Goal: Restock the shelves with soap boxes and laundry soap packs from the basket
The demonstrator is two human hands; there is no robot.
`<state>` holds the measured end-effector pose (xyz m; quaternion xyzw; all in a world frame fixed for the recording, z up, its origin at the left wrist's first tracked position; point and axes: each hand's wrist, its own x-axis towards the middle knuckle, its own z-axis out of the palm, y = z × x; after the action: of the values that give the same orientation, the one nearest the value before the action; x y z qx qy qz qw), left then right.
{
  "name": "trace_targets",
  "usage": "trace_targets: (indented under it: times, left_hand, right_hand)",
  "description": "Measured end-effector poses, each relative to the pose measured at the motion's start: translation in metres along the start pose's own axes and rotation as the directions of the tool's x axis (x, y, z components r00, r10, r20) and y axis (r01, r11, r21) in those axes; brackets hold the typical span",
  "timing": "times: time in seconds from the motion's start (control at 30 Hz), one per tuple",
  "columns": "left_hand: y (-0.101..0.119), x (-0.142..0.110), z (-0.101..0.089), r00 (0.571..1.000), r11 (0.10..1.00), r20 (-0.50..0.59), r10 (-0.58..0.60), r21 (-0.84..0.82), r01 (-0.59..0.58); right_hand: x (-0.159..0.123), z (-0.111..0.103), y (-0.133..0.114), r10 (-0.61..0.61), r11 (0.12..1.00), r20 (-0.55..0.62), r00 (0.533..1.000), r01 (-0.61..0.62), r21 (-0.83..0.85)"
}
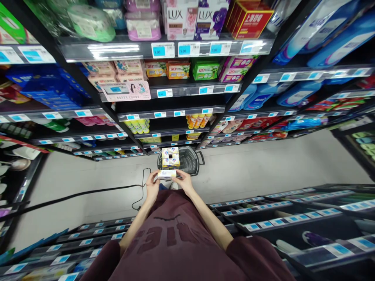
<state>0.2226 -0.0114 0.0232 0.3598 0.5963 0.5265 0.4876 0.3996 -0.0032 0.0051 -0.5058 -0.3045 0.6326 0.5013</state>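
Between my two hands I hold a small white-and-yellow box (166,174), level in front of my waist. My left hand (152,183) grips its left end with the fingers closed around it. At the other end, my right hand (184,181) pinches the box between thumb and fingers. The print on the box is too small to read. Just beyond it on the floor stands a dark grey shopping basket (189,160). Several white-and-yellow boxes (170,155) are stacked in the basket's left part.
Ahead rises a shelf unit (172,91) with bar soaps, LUX boxes (182,19) and price tags. Blue bottles (260,96) line the shelves to the right. More shelving (272,210) stands close behind me. A black cable (111,191) crosses the pale floor (96,171) at left.
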Motion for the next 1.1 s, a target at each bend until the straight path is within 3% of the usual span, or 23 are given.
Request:
trace_targets:
  times: [0.5,0.87,1.1]
  left_hand:
    - [0.000,0.000,-0.009,0.983,0.983,0.047,-0.179,-0.030,0.181]
    - [-0.001,0.004,-0.018,0.978,0.981,0.082,-0.190,-0.020,0.192]
    - [-0.012,0.011,-0.032,0.984,0.983,0.029,-0.173,-0.052,0.175]
  right_hand:
    - [0.005,0.003,0.009,0.105,0.994,-0.117,0.987,-0.107,-0.005]
    - [0.005,0.011,0.007,0.147,0.989,-0.128,0.981,-0.144,0.028]
    - [0.007,0.023,0.011,0.137,0.990,-0.089,0.987,-0.137,0.004]
